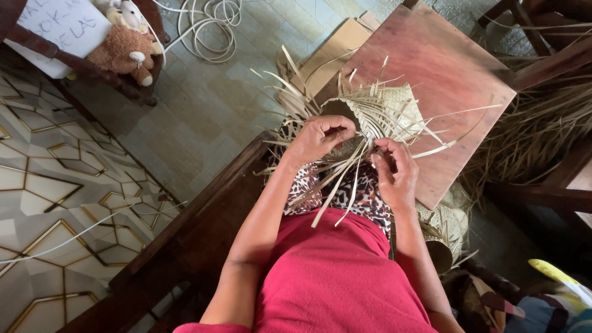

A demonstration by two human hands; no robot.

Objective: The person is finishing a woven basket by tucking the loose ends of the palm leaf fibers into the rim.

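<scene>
Both hands work a half-woven straw piece on the lap; the left hand is curled over its rim, the right hand pinches loose strands that hang between them; a reddish wooden surface lies just beyond, a teddy bear well off past the left hand.

One head-worn camera looks steeply down from close above the person's lap, facing forward over a board ahead, with floor at left.

Soft daylight, sharp centre — edges bowed, dimmer.
</scene>
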